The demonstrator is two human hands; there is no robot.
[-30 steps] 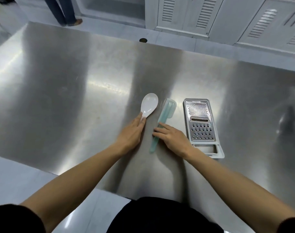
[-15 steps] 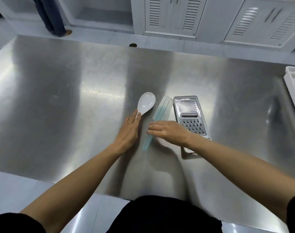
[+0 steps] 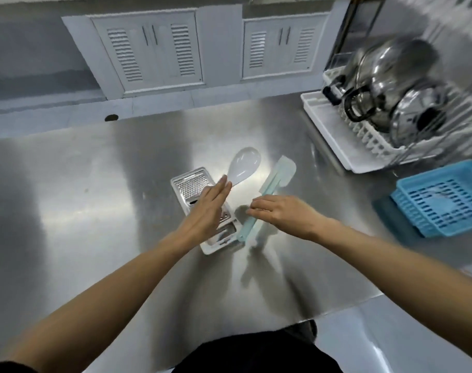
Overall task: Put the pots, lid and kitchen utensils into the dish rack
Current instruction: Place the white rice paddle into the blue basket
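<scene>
My left hand [image 3: 208, 208] is shut on the handle of a white rice spoon [image 3: 244, 165], held above the steel table with its bowl pointing away. Under that hand, a flat metal grater [image 3: 189, 184] in a white frame lies on the table. My right hand [image 3: 280, 214] grips the middle of a pale teal spatula [image 3: 279, 173], also lifted, with its shadow on the steel below. A white dish rack [image 3: 337, 141] stands at the far right with steel pots [image 3: 391, 84] and a lid [image 3: 418, 117] in it.
A blue plastic basket [image 3: 444, 200] sits on the table in front of the rack. The steel table [image 3: 81, 197] spreads wide to the left. White louvred cabinets [image 3: 154, 49] stand beyond the far edge. The table's near edge runs just before my body.
Both hands have closed on their utensils and lifted them off the table to the right, over and past the grater. The view has swung right, bringing the rack and basket into sight.
</scene>
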